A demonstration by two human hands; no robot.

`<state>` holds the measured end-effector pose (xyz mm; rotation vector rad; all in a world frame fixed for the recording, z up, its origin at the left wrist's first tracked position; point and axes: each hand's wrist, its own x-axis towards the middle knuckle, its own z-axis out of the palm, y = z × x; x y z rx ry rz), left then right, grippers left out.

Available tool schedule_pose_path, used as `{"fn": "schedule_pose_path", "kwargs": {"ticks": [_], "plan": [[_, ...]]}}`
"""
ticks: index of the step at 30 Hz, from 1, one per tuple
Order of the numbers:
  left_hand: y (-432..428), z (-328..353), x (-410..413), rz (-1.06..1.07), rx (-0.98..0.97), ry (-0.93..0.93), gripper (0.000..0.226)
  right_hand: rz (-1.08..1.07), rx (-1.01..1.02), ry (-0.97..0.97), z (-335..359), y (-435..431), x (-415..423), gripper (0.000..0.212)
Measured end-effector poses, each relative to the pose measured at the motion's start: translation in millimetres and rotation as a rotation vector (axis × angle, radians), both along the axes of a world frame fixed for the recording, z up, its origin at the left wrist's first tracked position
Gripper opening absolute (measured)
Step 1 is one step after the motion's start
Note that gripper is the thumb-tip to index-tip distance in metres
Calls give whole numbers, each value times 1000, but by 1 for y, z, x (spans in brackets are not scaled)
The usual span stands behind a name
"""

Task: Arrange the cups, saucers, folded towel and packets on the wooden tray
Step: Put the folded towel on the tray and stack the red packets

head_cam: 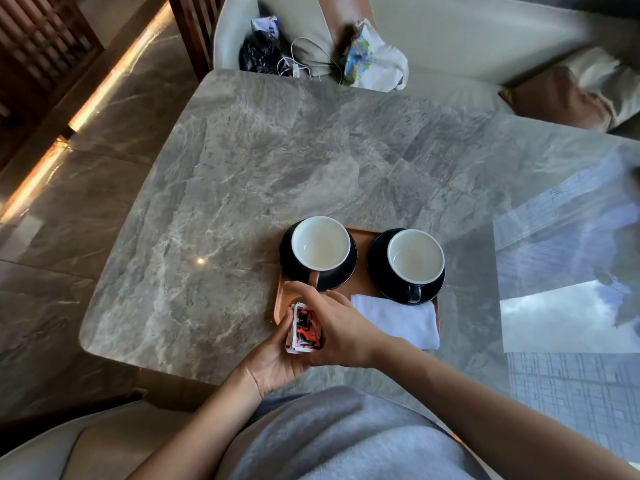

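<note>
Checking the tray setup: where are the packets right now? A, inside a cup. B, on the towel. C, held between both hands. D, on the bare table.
C: the packets are held between the left hand and the right hand, at the wooden tray's near-left corner.

Black saucers (405, 289), white towel (398, 318), red-black packets (306, 328).

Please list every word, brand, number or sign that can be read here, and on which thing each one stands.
No text can be read.
packets, held between the left hand and the right hand: red and black print, too blurred to read.
white wrapper on the far seat: blue marks, too blurred to read.
white bag beside it: coloured print, no legible words.
</note>
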<state>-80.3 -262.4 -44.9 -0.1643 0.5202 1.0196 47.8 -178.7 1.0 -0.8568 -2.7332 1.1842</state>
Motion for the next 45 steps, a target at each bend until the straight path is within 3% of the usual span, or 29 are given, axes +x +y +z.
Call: {"fn": "schedule_pose_path", "kwargs": {"ticks": [8, 13, 17, 22, 26, 31, 33, 36, 40, 45], "plan": [[0, 4, -1, -4, 34, 41, 59, -52, 16, 29, -8, -7, -5, 98], [-1, 1, -8, -81, -16, 138, 63, 22, 4, -41, -7, -3, -3, 100], [0, 5, -19, -215, -22, 364, 62, 128, 106, -116, -6, -1, 3, 102], [0, 11, -22, -297, -17, 869, 20, 224, 176, -177, -10, -8, 4, 102], [3, 13, -20, -349, 13, 1086, 21, 157, 30, -109, -19, -12, 7, 100], [6, 9, -14, -347, -2, 1195, 28, -20, -211, 11, -23, -19, 24, 105], [7, 10, -11, -294, 4, 1214, 28, -219, -474, 85, -21, -21, 27, 97], [9, 11, -7, -145, -36, 1136, 21, -485, -797, 138, -20, -21, 29, 59], [12, 10, -4, -56, -84, 1106, 16, -684, -885, 149, -26, -21, 21, 29], [19, 2, -13, -136, -7, 1486, 14, -723, -759, 79, -34, -10, 5, 20]]}}
